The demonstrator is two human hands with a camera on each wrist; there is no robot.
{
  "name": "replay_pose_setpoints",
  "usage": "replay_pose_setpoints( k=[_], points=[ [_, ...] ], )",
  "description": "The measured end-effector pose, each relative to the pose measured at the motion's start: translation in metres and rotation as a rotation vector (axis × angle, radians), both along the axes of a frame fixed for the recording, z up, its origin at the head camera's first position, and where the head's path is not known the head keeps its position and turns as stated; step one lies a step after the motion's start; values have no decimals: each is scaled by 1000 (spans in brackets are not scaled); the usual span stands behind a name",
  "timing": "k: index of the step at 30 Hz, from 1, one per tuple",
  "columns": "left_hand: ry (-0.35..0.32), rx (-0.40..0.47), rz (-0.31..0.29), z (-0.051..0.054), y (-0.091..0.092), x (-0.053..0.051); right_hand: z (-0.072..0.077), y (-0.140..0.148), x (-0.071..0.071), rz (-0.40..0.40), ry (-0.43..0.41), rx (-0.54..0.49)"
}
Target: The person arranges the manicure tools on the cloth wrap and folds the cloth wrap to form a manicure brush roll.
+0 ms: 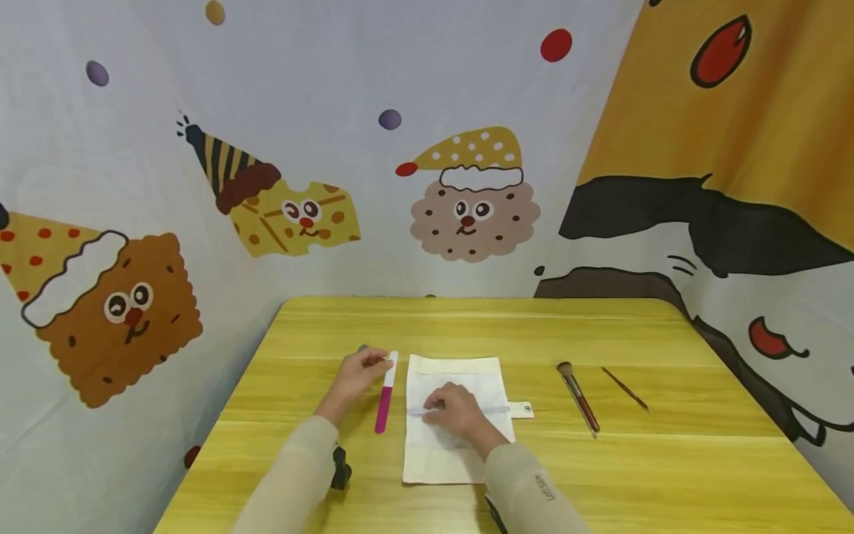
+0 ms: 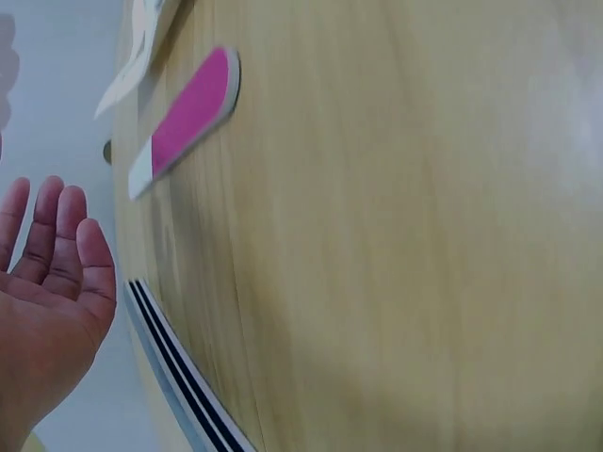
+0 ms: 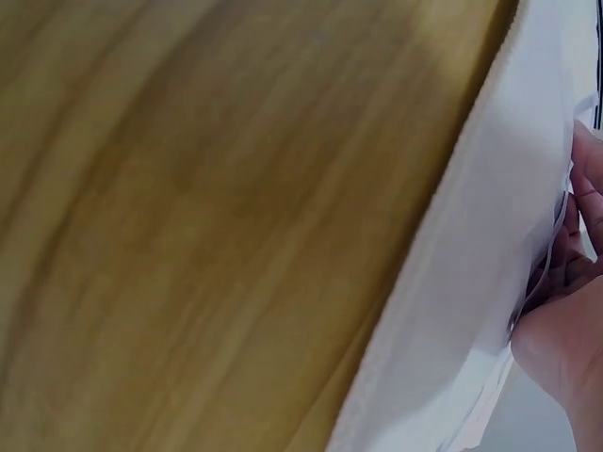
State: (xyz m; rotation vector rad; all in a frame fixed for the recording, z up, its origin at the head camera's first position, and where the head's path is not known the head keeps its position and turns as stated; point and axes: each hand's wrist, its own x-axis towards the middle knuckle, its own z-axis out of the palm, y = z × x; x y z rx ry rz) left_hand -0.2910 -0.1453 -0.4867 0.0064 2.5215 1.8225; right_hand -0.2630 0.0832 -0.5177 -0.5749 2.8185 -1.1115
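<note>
A white fabric case (image 1: 460, 463) lies unfolded, with a strap and snap on its right side. My right hand (image 1: 457, 411) is over its middle, with bent fingers and thumb pinching the thin inner band. In the right wrist view those fingers (image 3: 584, 217) are at a raised edge of the white cloth (image 3: 462, 245). To the left of the case is a pink and white file (image 1: 383, 408). My left hand (image 1: 356, 374) is by the file's white end, fingers loosely bent. In the left wrist view the hand (image 2: 47, 311) is apart from the file (image 2: 193, 108).
Right of the case lie a wide brush (image 1: 580, 400) and a thin brush (image 1: 626, 389). A dark tip (image 1: 362, 347) shows behind my left hand. A black-and-white striped object (image 2: 179, 372) lies near that hand. Patterned cloth (image 1: 333, 74) hangs behind the wooden table (image 1: 667, 475).
</note>
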Motion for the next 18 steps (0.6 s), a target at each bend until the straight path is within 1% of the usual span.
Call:
replay_pose_setpoints(
  k=[4, 8, 12, 16, 18],
  points=[
    [-13, 32, 29, 0, -12, -2, -1, 1, 1, 1, 22, -3],
    [-27, 57, 29, 0, -25, -3, -1, 1, 2, -14, 19, -28],
    [-28, 45, 46, -1, -38, -5, 1, 1, 2, -26, -22, -65],
    [-33, -1, 89, -2, -48, -6, 4, 0, 3, -29, -56, -80],
    [-50, -8, 109, -2, -53, -6, 5, -1, 3, -34, -64, -76]
  ],
)
